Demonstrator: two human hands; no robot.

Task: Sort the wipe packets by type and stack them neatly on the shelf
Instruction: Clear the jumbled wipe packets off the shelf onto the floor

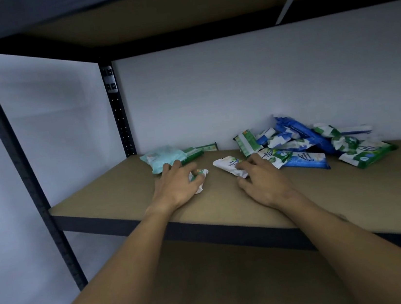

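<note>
- Two packets are held: small packet (199, 177) wrapped in the curled left hand (177, 186), white packet (228, 165) pinched by the right hand (262, 180).
- Likely light, crinkly, slippery; best gripped mid-body.

Crumpled packet (199, 177) mostly under left hand (178, 188)

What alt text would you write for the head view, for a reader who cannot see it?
Two bare hands reach onto a brown shelf: the left hand holds a small packet beside a teal pack, the right hand grips a white packet. A loose pile of blue and green wipe packets lies to the right.
</note>
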